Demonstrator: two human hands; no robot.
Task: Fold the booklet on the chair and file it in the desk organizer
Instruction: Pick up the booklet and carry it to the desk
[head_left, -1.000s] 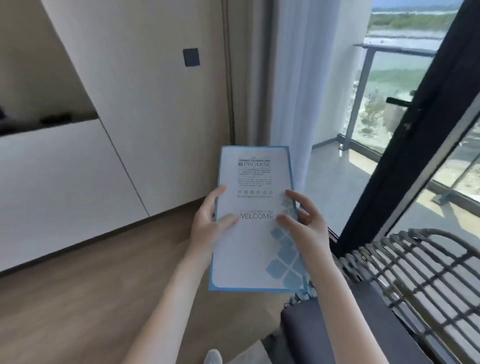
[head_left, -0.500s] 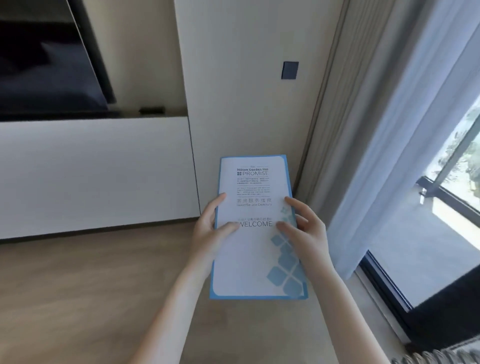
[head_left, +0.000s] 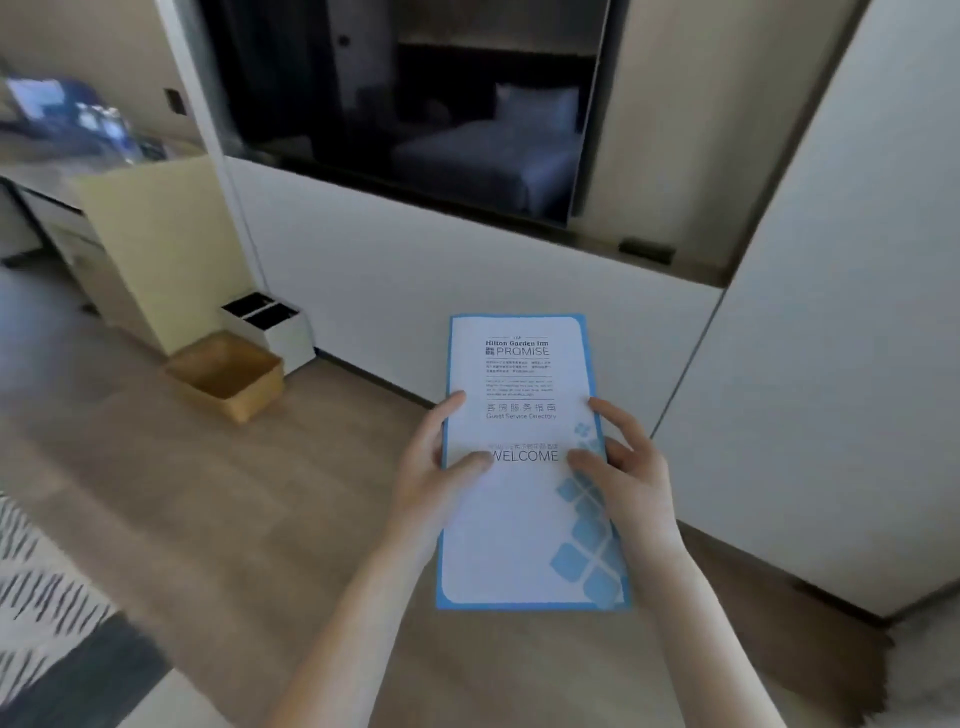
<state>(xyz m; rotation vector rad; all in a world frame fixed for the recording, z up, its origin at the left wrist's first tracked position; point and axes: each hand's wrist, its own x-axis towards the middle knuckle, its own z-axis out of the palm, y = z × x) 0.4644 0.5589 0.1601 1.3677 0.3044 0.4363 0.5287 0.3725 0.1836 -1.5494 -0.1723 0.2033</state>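
Your left hand (head_left: 434, 470) and right hand (head_left: 623, 475) form the grip: both are clamped on the side edges of the booklet (head_left: 524, 499), thumbs pressed on its cover, holding it closed in the air above the wooden floor (head_left: 234, 519). To the left stand a wooden bin (head_left: 226, 376), a white box (head_left: 275, 327) and a blurred surface (head_left: 93, 156). Ahead hangs a dark screen (head_left: 415, 104). Cover text reads "Hilton Garden Inn PROMISE", "Guest Service Directory" and "WELCOME". The cover is white with a blue border and blue squares.

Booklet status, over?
Left hand and right hand both grip booklet, closed, carried above floor. Desk ahead left, blurred. Path clear.
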